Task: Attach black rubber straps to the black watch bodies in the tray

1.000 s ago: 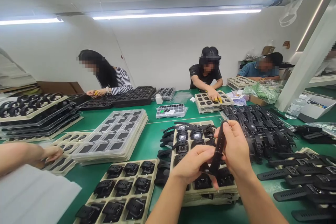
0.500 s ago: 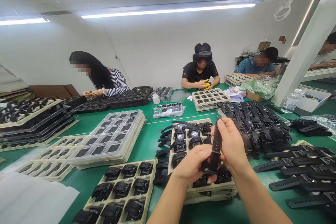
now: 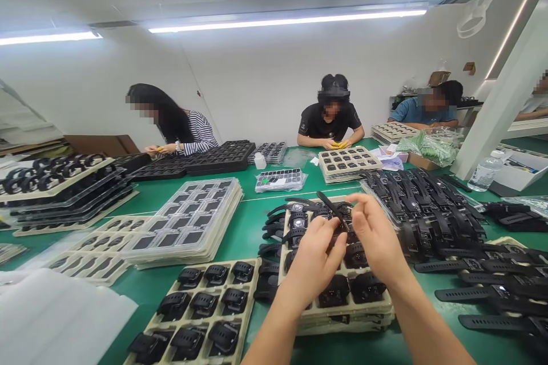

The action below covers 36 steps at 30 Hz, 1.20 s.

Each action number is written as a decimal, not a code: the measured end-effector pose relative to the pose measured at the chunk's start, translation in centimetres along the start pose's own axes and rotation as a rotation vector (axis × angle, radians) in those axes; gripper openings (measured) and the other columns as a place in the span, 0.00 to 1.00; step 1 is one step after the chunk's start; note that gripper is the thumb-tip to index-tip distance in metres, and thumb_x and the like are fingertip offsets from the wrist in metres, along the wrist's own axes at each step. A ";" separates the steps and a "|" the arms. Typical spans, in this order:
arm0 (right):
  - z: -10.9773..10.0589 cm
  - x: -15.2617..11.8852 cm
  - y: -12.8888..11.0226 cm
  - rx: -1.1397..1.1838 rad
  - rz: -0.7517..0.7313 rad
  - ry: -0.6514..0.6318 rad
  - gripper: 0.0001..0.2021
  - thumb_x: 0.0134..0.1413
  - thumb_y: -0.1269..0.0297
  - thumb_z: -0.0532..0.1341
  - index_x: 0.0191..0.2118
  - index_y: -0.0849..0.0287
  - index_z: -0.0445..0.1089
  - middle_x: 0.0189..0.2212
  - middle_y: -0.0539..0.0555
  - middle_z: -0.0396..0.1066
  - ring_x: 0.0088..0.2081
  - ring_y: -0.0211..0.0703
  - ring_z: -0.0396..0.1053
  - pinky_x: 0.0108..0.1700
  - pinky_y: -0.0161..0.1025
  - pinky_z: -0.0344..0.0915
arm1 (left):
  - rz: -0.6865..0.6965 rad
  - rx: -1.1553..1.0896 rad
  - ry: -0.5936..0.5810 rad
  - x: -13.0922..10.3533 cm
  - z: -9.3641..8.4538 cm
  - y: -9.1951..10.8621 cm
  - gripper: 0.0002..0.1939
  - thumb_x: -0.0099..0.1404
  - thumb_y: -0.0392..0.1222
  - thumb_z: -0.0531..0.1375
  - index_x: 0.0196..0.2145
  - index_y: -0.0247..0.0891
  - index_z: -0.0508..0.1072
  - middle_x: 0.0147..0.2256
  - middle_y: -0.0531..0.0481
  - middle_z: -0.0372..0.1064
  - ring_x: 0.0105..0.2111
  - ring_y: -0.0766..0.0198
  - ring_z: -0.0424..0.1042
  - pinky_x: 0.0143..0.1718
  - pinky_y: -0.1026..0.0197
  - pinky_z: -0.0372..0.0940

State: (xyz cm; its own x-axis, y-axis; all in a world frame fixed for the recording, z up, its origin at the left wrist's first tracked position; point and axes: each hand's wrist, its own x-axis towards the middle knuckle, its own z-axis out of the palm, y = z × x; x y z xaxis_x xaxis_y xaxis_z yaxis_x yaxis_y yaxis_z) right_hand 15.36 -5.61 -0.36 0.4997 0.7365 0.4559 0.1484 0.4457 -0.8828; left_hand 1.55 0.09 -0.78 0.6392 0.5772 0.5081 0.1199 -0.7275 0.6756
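Note:
My left hand [image 3: 319, 254] is closed on a black watch strap [image 3: 331, 208], which sticks up and to the left past the fingers. Just right of it, my right hand [image 3: 374, 234] has its fingers apart and seems to hold nothing. Both hands are above a stack of cream trays [image 3: 346, 316] with black watches in the compartments. More watches lie along the stack's left side. A second cream tray [image 3: 247, 319] at the lower left holds black watches with closed straps.
Clear-covered trays [image 3: 188, 222] are stacked left of centre. Rows of black watches [image 3: 423, 199] cover the right side, near a water bottle [image 3: 486, 171]. White foam sheet [image 3: 55, 319] lies front left. Several people sit across the green table [image 3: 252, 211].
My right hand has come off the strap and opened. The strap has tipped to the left in my left hand. The view has shifted slightly left.

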 end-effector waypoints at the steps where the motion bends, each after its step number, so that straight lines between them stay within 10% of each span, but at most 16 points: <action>1: -0.1 -0.1 0.0 -0.075 -0.012 -0.064 0.16 0.64 0.48 0.62 0.48 0.53 0.70 0.29 0.48 0.67 0.29 0.40 0.64 0.32 0.37 0.64 | 0.044 0.080 0.040 -0.1 -0.1 0.0 0.13 0.74 0.42 0.53 0.47 0.37 0.75 0.36 0.45 0.69 0.37 0.57 0.67 0.41 0.56 0.67; 4: 0.0 -0.3 0.0 -0.165 0.010 -0.179 0.13 0.65 0.49 0.62 0.40 0.54 0.72 0.27 0.49 0.68 0.28 0.42 0.65 0.30 0.38 0.63 | 0.143 0.211 0.096 -0.3 -0.2 -0.2 0.14 0.75 0.40 0.52 0.53 0.36 0.72 0.35 0.45 0.68 0.36 0.57 0.68 0.39 0.57 0.69; 13: 2.1 -1.1 1.2 0.320 0.151 0.111 0.16 0.63 0.47 0.63 0.33 0.54 0.64 0.21 0.43 0.62 0.21 0.35 0.62 0.23 0.33 0.64 | 0.394 0.185 0.326 -0.6 0.4 -0.6 0.23 0.75 0.35 0.53 0.65 0.42 0.57 0.46 0.41 0.71 0.42 0.57 0.72 0.42 0.56 0.69; 21: 2.6 -1.2 1.2 0.411 0.161 0.107 0.15 0.63 0.48 0.64 0.35 0.53 0.65 0.20 0.42 0.60 0.20 0.34 0.60 0.23 0.32 0.61 | 0.459 0.177 0.347 -0.6 0.2 -0.5 0.17 0.73 0.32 0.53 0.57 0.42 0.68 0.40 0.45 0.71 0.39 0.59 0.70 0.38 0.59 0.69; 25: 2.2 -1.2 0.7 0.145 -0.015 0.026 0.14 0.69 0.50 0.58 0.35 0.53 0.71 0.22 0.45 0.60 0.23 0.38 0.60 0.26 0.35 0.64 | 0.358 0.210 0.334 -0.7 0.3 -0.6 0.11 0.75 0.36 0.53 0.48 0.41 0.74 0.35 0.46 0.69 0.37 0.58 0.69 0.40 0.55 0.67; 30: 1.6 -1.3 0.2 -0.245 -0.311 -0.265 0.18 0.67 0.58 0.60 0.59 0.47 0.74 0.50 0.58 0.71 0.53 0.54 0.68 0.56 0.51 0.67 | 0.010 -0.252 0.403 -0.9 0.3 -0.5 0.13 0.77 0.49 0.51 0.49 0.41 0.69 0.41 0.46 0.70 0.41 0.58 0.71 0.44 0.56 0.67; 36: 1.3 -1.7 -0.2 -0.290 -0.192 -0.326 0.28 0.62 0.68 0.61 0.66 0.45 0.63 0.41 0.51 0.73 0.42 0.47 0.71 0.49 0.44 0.69 | -0.160 -0.773 0.453 -0.6 -0.3 -0.9 0.17 0.72 0.56 0.58 0.49 0.45 0.61 0.39 0.52 0.69 0.39 0.64 0.72 0.43 0.61 0.67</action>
State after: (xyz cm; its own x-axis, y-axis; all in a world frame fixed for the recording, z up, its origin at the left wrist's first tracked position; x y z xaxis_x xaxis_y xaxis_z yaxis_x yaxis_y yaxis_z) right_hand 13.36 -6.25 -0.77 0.1533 0.7964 0.5851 0.4673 0.4633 -0.7530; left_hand 0.84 0.48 -1.54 0.2798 0.8590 0.4287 -0.4660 -0.2689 0.8429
